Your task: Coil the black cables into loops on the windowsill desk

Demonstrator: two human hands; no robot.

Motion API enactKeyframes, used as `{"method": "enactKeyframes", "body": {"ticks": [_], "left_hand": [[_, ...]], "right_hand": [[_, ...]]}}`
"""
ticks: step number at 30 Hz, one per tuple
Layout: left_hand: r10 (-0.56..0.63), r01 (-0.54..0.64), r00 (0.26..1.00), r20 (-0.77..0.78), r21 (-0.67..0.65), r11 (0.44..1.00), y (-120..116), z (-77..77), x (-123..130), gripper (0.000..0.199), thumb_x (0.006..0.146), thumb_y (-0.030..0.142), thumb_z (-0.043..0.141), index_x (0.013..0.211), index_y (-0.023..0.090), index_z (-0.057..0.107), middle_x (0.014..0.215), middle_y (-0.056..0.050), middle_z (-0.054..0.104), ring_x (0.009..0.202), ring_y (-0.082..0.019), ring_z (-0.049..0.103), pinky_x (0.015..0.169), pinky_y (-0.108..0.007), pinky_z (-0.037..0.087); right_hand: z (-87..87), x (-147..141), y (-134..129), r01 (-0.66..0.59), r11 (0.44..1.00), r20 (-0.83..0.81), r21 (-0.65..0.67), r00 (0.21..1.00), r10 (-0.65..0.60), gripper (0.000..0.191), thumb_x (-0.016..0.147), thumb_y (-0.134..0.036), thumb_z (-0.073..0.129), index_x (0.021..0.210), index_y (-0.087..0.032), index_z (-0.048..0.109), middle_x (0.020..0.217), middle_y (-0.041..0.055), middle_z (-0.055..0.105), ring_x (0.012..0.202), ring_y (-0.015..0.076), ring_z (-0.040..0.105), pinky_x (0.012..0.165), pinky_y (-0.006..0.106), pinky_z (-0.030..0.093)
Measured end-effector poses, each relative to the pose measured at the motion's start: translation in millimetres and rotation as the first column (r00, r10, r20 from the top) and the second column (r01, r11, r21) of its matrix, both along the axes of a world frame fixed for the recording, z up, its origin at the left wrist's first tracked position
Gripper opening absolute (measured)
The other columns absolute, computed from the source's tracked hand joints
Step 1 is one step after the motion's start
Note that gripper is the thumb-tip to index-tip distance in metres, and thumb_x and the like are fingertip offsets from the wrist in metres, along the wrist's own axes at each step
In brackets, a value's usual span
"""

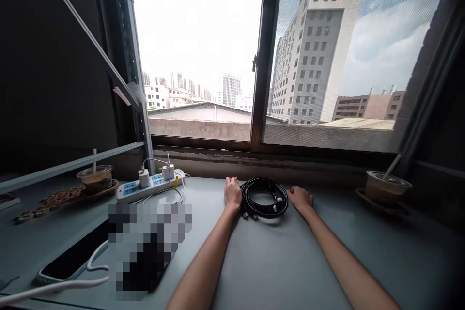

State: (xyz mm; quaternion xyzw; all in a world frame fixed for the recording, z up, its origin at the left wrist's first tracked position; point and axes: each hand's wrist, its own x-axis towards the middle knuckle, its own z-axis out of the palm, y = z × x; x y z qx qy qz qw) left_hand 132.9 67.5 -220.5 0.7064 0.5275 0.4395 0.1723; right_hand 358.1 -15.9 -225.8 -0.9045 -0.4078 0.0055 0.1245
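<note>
A coil of black cable lies flat on the grey table between my two hands. Pale connectors show on its inner right side and at its lower left. My left hand rests on the table in a fist, right beside the coil's left edge; whether it touches the cable is hard to tell. On the other side, my right hand is also curled into a fist, close to the coil's right edge. No object shows in either hand, and the undersides of the fingers are hidden.
A white power strip with plugged-in chargers sits left, near a phone and a pixelated patch. Lidded drink cups stand at far left and far right. A window and a metal frame rise behind.
</note>
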Motion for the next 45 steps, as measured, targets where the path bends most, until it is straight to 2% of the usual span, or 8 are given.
{"method": "enactKeyframes", "body": {"ticks": [7, 15, 20, 26, 35, 43, 45], "left_hand": [[-0.008, 0.008, 1.000, -0.013, 0.001, 1.000, 0.7, 1.2, -0.8, 0.023, 0.088, 0.033, 0.047, 0.090, 0.013, 0.058, 0.094, -0.005, 0.059, 0.078, -0.013, 0.057, 0.074, -0.033, 0.048], [-0.014, 0.015, 1.000, -0.024, 0.014, 1.000, -3.4, 1.5, 1.1, 0.019, 0.087, 0.025, 0.044, 0.075, 0.015, 0.054, 0.093, -0.005, 0.054, 0.073, -0.012, 0.055, 0.072, -0.029, 0.044], [-0.001, 0.002, 1.000, -0.007, 0.042, 0.999, -3.4, 2.5, 0.5, 0.011, 0.084, 0.022, 0.043, 0.080, 0.017, 0.052, 0.091, -0.006, 0.052, 0.075, -0.014, 0.056, 0.072, -0.027, 0.042], [-0.014, 0.014, 1.000, 0.001, 0.034, 0.999, -2.4, 1.0, 1.1, 0.023, 0.089, 0.025, 0.040, 0.074, 0.014, 0.053, 0.092, -0.005, 0.055, 0.075, -0.012, 0.054, 0.076, -0.030, 0.044], [0.009, -0.009, 1.000, -0.002, 0.018, 1.000, -2.5, 1.4, 2.2, 0.019, 0.089, 0.029, 0.045, 0.087, 0.013, 0.055, 0.094, -0.005, 0.056, 0.078, -0.013, 0.054, 0.075, -0.032, 0.045], [-0.024, 0.024, 1.000, -0.015, 0.033, 0.999, -3.6, 1.8, 1.1, 0.019, 0.089, 0.027, 0.043, 0.086, 0.013, 0.055, 0.093, -0.004, 0.055, 0.075, -0.012, 0.053, 0.073, -0.031, 0.045], [-0.041, 0.042, 0.999, -0.017, 0.039, 0.998, -4.1, 1.3, 0.9, 0.022, 0.090, 0.026, 0.040, 0.080, 0.013, 0.055, 0.093, -0.005, 0.054, 0.073, -0.011, 0.052, 0.072, -0.030, 0.044]], "right_hand": [[-1.8, 0.9, 2.3, -0.005, 1.000, 0.011, 0.012, 1.000, 0.004, 0.030, 0.089, -0.039, 0.046, 0.097, -0.014, 0.059, 0.096, 0.0056, 0.061, 0.088, 0.0153, 0.058, 0.081, 0.037, 0.047], [-2.0, 1.5, 2.2, -0.011, 1.000, 0.015, 0.000, 1.000, 0.011, 0.031, 0.089, -0.040, 0.045, 0.098, -0.014, 0.059, 0.097, 0.0058, 0.061, 0.088, 0.0155, 0.058, 0.081, 0.037, 0.046], [1.5, -2.3, -1.6, -0.014, 1.000, 0.011, 0.007, 1.000, 0.013, 0.030, 0.089, -0.039, 0.046, 0.095, -0.013, 0.060, 0.094, 0.0054, 0.062, 0.087, 0.0152, 0.059, 0.080, 0.037, 0.047], [5.2, -5.1, -6.4, -0.028, 1.000, 0.020, -0.004, 0.999, 0.028, 0.030, 0.089, -0.039, 0.045, 0.095, -0.014, 0.060, 0.095, 0.0056, 0.062, 0.088, 0.0153, 0.058, 0.080, 0.037, 0.047], [4.4, -3.0, -4.1, -0.004, 1.000, 0.007, -0.012, 1.000, 0.004, 0.030, 0.089, -0.039, 0.045, 0.097, -0.014, 0.059, 0.098, 0.0062, 0.061, 0.090, 0.0159, 0.058, 0.082, 0.037, 0.046], [3.3, -2.0, -4.1, 0.000, 1.000, 0.009, -0.004, 1.000, 0.000, 0.031, 0.089, -0.041, 0.045, 0.096, -0.014, 0.060, 0.097, 0.0060, 0.061, 0.090, 0.0158, 0.058, 0.081, 0.037, 0.046], [2.9, -1.7, -3.8, 0.001, 1.000, 0.015, -0.007, 1.000, 0.000, 0.031, 0.089, -0.041, 0.045, 0.096, -0.014, 0.060, 0.097, 0.0060, 0.061, 0.088, 0.0155, 0.058, 0.081, 0.036, 0.046]]}}
